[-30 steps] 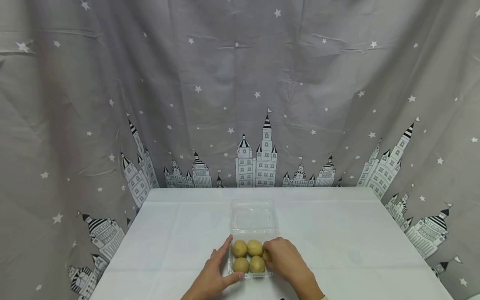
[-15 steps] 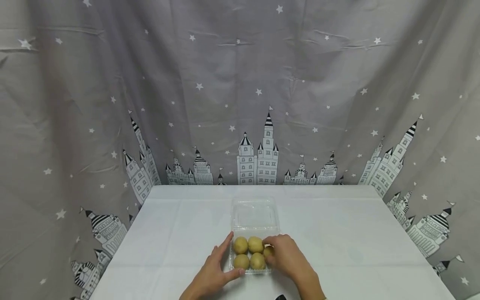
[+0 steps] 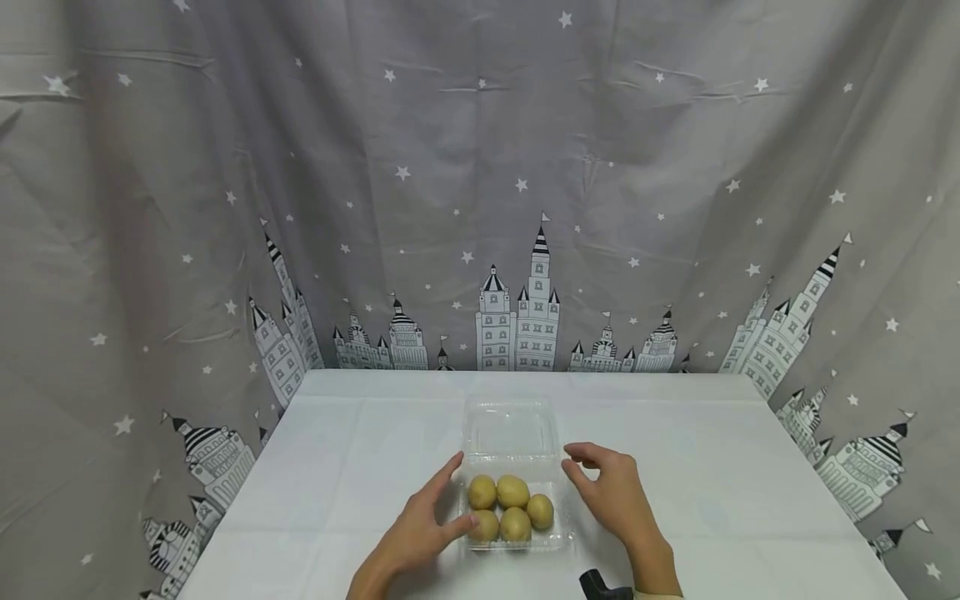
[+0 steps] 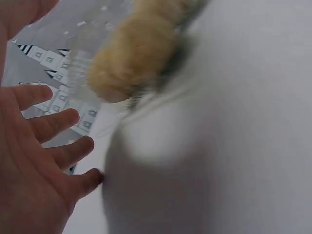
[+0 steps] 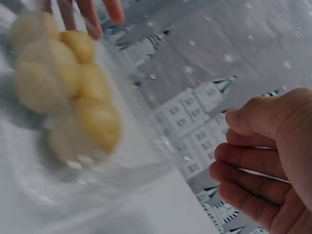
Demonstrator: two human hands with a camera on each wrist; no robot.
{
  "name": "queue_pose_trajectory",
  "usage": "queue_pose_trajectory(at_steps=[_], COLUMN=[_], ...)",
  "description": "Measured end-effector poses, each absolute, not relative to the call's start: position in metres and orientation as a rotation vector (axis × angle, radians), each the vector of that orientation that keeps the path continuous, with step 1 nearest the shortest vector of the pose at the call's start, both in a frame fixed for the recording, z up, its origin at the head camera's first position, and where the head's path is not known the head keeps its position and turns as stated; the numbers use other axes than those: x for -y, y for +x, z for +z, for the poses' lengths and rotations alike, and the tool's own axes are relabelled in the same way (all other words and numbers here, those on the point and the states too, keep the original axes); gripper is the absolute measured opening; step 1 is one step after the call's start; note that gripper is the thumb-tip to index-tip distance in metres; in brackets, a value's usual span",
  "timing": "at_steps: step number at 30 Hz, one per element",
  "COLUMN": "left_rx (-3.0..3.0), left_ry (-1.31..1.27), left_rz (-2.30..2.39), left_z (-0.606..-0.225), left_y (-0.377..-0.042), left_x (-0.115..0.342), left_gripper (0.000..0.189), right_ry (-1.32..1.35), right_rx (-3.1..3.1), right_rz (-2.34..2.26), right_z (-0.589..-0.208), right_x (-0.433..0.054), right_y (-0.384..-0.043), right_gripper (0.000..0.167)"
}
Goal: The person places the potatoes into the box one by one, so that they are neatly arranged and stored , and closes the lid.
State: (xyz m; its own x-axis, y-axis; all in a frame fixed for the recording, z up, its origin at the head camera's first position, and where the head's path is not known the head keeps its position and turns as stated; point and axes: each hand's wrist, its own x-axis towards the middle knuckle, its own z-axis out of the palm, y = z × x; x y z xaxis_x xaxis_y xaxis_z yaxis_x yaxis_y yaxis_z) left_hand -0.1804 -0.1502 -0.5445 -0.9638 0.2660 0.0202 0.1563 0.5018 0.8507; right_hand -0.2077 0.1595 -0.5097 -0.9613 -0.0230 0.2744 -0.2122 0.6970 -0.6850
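Observation:
A clear plastic clamshell box [image 3: 561, 518] stands on the white table with its lid [image 3: 512, 427] folded back. Several yellow potatoes [image 3: 514, 525] sit in its base in two rows, the right one [image 3: 540, 511] a little apart from the box's right wall. My left hand [image 3: 416, 527] is spread at the box's left side, thumb overlapping the front left potato in the head view. In the left wrist view its fingers [image 4: 56, 123] reach out and hold nothing. Right of the box, my right hand [image 3: 615, 493] is raised with loosely bent, bare fingers [image 5: 251, 163]; the right wrist view shows it apart from the potatoes.
White cloth covers the table [image 3: 697, 475] on both sides of the box. Behind its far edge hangs a grey curtain [image 3: 420, 208] printed with stars and castles. A black piece [image 3: 603, 587] shows by my right wrist.
My right hand has let go of the right potato and moved up and right, off the box. My left hand has drawn slightly left. The potato stays in the box.

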Motion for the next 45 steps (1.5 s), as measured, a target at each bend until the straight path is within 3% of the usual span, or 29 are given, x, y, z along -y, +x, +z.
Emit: queue_pose_trajectory(at_steps=[14,24,34,45], left_rx=[-2.788,-2.761,-2.696,-2.579], left_ry=[0.228,0.162,0.088,0.067], left_rz=[1.447,1.521,1.547,1.692], left_z=[-0.506,-0.515,-0.528,-0.527], left_y=[-0.220,-0.246,-0.260,-0.259], left_x=[0.154,0.150,0.143,0.132], left_gripper=[0.075,0.069,0.064,0.062], right_ry=[0.010,-0.145,-0.372,-0.281], right_rx=[2.647,2.492,2.490,2.372], right_rz=[1.303,1.763,1.825,2.108], right_z=[-0.500,-0.518,-0.536,-0.544], right_x=[-0.184,-0.173,-0.160,-0.156], right_y=[-0.230,-0.257,-0.273,-0.277], right_gripper=[0.035,0.051,0.057,0.053])
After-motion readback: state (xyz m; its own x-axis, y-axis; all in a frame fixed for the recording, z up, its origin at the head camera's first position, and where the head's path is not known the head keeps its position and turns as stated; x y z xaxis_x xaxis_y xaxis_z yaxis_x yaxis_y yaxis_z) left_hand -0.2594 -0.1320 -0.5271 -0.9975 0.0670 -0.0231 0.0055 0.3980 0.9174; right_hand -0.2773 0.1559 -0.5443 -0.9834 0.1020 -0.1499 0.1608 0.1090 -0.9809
